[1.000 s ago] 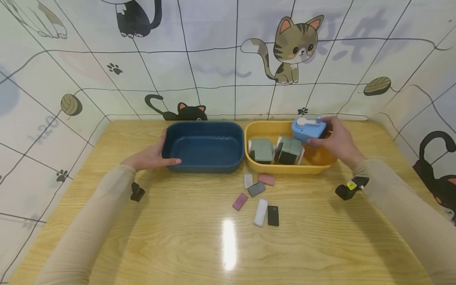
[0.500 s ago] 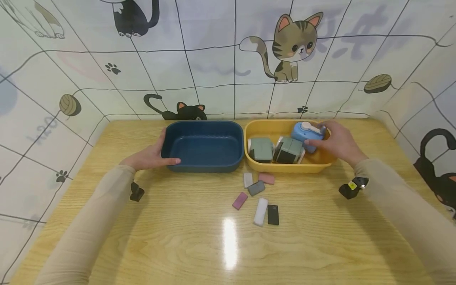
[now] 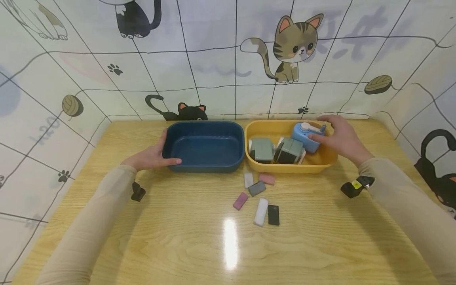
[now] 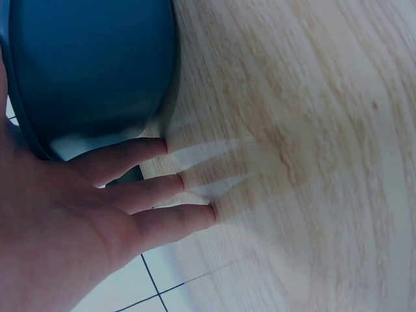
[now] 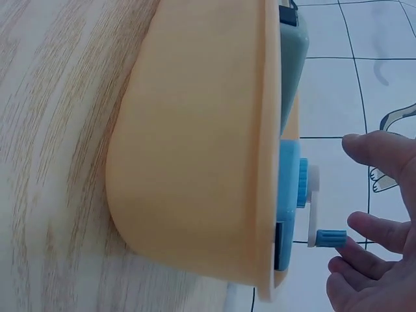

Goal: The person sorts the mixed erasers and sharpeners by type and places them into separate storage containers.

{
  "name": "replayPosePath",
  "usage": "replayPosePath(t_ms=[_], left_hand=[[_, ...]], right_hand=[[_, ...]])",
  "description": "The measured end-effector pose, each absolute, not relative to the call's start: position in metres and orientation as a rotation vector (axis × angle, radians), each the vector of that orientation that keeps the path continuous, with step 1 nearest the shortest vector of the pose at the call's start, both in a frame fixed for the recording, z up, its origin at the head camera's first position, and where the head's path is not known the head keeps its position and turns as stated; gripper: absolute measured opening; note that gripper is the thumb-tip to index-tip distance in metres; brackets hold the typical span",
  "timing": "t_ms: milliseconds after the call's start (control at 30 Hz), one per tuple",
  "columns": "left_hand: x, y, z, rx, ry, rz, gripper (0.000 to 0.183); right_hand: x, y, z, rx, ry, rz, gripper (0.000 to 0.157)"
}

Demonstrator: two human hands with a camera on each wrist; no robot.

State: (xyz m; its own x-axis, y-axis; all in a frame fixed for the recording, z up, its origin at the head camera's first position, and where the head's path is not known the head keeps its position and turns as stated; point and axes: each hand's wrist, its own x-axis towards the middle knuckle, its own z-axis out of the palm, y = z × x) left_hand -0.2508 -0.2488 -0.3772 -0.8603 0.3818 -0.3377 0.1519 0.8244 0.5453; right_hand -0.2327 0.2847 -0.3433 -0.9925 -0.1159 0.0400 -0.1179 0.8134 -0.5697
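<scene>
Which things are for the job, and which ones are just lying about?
Probably for the job: blue gadget, yellow tub, navy tub, two green gadgets.

Probably lying about: black block, long white block, grey block, pale block, purple block, pink block.

We see a deep navy-blue bin (image 3: 203,151) and a yellow bin (image 3: 290,169). The crank pencil sharpener (image 3: 303,137) is light blue, its crank arm (image 5: 312,221) white and its ribbed knob (image 5: 331,238) blue. Two boxy devices (image 3: 263,148) are grey-green, with black and white parts. We note two white blocks (image 3: 261,212), a pink block (image 3: 267,179), a grey block (image 3: 257,188), a mauve block (image 3: 240,201) and a black block (image 3: 274,215). The tabletop (image 3: 178,229) has pale yellow-brown wood grain; both sleeves (image 3: 96,213) are beige. On the white wall covering (image 3: 210,35) we find black grid lines, dark paw prints (image 3: 115,69), tan yarn balls (image 3: 72,105) and a striped brown cat (image 3: 301,35).
</scene>
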Motion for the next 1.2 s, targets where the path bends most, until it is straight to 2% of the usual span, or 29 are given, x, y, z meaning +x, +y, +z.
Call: replayPosePath(t_ms=[533,1200], left_hand=[[-0.249,-0.249,-0.377,0.413,2.587,0.700,0.122],[-0.249,-0.249,-0.378,0.420,2.590,0.735,0.123]], right_hand=[[-0.219,0.284,-0.339,0.289,-2.951,0.928,0.053],[-0.199,0.268,-0.330,0.497,-2.906,0.926,0.053]])
